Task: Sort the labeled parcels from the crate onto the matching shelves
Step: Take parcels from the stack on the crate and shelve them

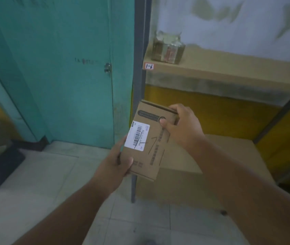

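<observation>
2 hands hold 1 flat cardboard parcel (149,138) in front of me, in the air before the shelf unit. My left hand (117,160) grips its near lower corner, thumb pressed on the top face and fingers curled under. My right hand (181,128) pinches the far upper corner, thumb on the printed face and fingers wrapped over the far edge. The parcel is tilted, with its long side running away from me. On its top face I see a white barcode label (137,136) with a pen stroke across it, and a hand-drawn mark beside the label; I cannot read the mark surely.

Behind the parcel is a wooden shelf (229,71) on a grey metal post (138,50). A small tag (149,66) at the shelf's left front corner reads "1-6". On this shelf, near the corner, stands 1 small packet wrapped in clear plastic (168,48). Below the parcel, on the lower level, lies a large cardboard box (220,156). To the left is a teal door (61,68) with a latch (107,67), and the floor (43,191) has pale tiles.
</observation>
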`<state>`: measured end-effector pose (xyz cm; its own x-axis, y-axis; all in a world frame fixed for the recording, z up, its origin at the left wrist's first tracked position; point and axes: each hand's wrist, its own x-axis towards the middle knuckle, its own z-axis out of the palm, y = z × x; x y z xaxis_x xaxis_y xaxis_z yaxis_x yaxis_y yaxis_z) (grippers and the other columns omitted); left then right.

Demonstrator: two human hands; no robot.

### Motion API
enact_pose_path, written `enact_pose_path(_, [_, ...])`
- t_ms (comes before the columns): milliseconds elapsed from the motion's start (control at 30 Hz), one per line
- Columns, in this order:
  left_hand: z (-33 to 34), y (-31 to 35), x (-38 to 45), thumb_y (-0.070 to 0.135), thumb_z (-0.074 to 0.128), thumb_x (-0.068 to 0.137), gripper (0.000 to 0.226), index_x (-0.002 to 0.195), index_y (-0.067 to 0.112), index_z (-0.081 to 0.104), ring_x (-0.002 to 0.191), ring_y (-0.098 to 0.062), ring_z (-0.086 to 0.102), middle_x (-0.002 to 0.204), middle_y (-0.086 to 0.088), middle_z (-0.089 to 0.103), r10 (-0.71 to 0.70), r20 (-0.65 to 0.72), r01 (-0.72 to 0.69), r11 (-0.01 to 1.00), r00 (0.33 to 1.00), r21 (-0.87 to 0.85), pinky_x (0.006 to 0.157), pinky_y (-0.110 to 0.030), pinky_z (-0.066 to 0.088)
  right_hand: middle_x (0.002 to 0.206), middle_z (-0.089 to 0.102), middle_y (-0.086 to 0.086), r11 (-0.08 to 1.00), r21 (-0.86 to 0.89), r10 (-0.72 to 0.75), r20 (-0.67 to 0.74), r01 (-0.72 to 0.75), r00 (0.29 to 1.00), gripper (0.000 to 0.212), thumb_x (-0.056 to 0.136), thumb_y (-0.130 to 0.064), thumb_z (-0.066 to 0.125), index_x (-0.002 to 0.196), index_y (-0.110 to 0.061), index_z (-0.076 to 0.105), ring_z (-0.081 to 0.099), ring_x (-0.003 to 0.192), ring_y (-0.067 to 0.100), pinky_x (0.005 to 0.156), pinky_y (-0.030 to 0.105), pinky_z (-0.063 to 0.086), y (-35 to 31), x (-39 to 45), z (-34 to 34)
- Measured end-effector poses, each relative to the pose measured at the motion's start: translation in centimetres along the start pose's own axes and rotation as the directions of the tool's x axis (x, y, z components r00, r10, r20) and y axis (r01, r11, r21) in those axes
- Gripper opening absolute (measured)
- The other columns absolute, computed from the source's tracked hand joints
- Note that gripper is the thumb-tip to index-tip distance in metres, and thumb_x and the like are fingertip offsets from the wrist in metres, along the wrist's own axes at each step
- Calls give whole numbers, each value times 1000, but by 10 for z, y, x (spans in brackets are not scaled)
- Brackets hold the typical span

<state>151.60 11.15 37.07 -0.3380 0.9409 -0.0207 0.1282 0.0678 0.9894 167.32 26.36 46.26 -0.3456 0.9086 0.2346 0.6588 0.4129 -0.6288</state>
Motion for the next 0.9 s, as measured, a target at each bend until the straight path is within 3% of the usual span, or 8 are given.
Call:
enact_pose_path(67, [14,-16,6,-5,48,99,66,135,50,43,81,7,68,110,11,70,-69,36,69,998,997,-1,63,-14,53,119,51,-7,998,-20,53,21,-52,998,44,92,-39,67,131,-28,51,56,91,5,60,13,43,32,1,14])
enact_pose_path(167, [39,-40,16,-6,50,97,74,124,62,43,84,4,68,112,7,68,-193,43,192,981,980,20,66,-16,55,121,53,-4,994,-49,104,78,-101,991,47,91,-44,66,133,-27,51,59,97,11,75,27,53,83,8,39])
enact_pose_path(267, [66,-66,35,3,55,96,71,113,72,48,82,-7,69,92,11,71,-318,-47,319,947,947,24,75,-30,60,121,54,-3,995,-60,82,130,-75,988,46,90,-45,66,130,-26,54,59,97,13,79,29,49,131,31,64])
enact_pose_path(333, [92,-80,53,8,59,95,56,120,58,54,78,-15,71,85,6,72,-398,-170,403,915,902,-8,72,-35,60,121,53,-2,997,-57,57,167,-48,984,47,90,-43,67,132,-24,54,58,98,15,79,26,43,162,53,77])
enact_pose_path(433, [138,-96,77,5,63,94,35,127,17,59,81,-22,67,105,-13,66,-550,-349,498,835,759,-232,54,-15,53,119,57,4,999,-38,41,256,-33,966,46,89,-41,69,128,-20,55,61,98,20,75,28,47,206,88,99])
enact_pose_path(533, [182,-112,103,10,70,90,30,119,13,61,91,-27,71,109,-11,67,-671,-408,537,741,620,-403,59,-21,57,121,57,9,995,-99,47,362,-12,931,51,88,-42,70,128,-16,54,62,101,26,73,29,45,251,119,118])
enact_pose_path(633, [202,-130,127,8,70,89,32,119,15,62,95,-30,72,104,-9,72,-749,-420,532,661,513,-529,83,-42,61,133,50,14,985,-155,12,476,71,879,65,85,-37,75,137,-10,48,55,114,28,81,24,36,275,145,139])
enact_pose_path(900, [207,-175,187,18,67,92,46,137,20,56,93,-23,71,100,-6,71,-804,-457,387,587,381,-711,93,-44,58,144,42,19,972,-184,-26,545,149,838,72,87,-33,74,146,-6,42,50,127,33,101,35,42,291,210,215])
